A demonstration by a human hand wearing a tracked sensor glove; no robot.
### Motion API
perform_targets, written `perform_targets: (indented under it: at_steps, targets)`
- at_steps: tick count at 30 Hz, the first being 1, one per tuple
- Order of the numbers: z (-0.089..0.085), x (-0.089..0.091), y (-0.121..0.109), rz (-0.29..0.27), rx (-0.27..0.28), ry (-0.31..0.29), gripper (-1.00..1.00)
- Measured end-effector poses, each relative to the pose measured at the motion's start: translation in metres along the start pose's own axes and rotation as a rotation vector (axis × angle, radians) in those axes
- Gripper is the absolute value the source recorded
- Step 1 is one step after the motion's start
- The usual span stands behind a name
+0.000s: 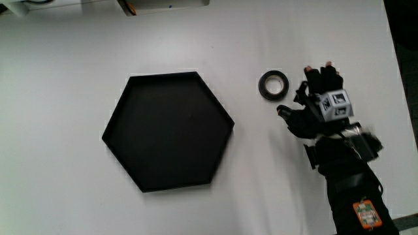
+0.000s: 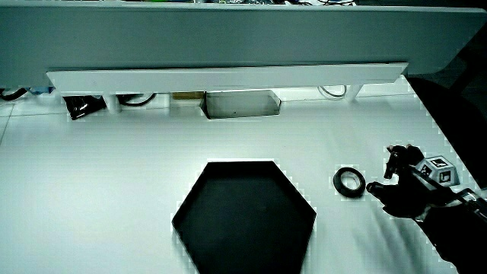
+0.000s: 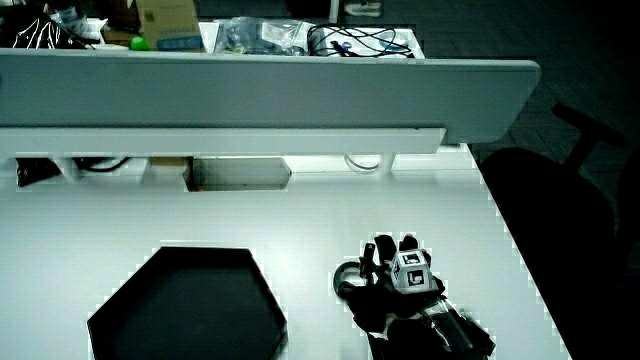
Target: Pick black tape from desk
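Note:
The black tape [image 1: 273, 85] is a small black ring lying flat on the white desk [image 1: 65, 78], between the black hexagonal tray [image 1: 168, 130] and the hand [image 1: 318, 104]. The gloved hand rests close beside the tape, a little nearer to the person, with its fingers spread and holding nothing. The patterned cube [image 1: 334, 106] sits on its back. In both side views the tape [image 2: 350, 182] [image 3: 347, 275] lies just off the fingertips [image 2: 389, 169]; in one side view the hand [image 3: 395, 285] partly hides it.
The hexagonal tray [image 2: 245, 217] [image 3: 185, 315] has nothing in it. A low grey partition [image 2: 228, 76] [image 3: 220, 130] stands at the desk's edge farthest from the person. The dark forearm [image 1: 349, 186] reaches in from the person's edge of the desk.

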Motion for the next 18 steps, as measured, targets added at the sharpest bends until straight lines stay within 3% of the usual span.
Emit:
perform_targets:
  at_steps: [3,10,18]
  targets:
    - [0.004,-0.004,0.012,0.037,-0.120,-0.010,0.00]
    - [0.000,-0.013,0.031,0.060,-0.272,-0.052,0.00]
    - [0.000,-0.022,0.041,0.077,-0.336,-0.101,0.00]
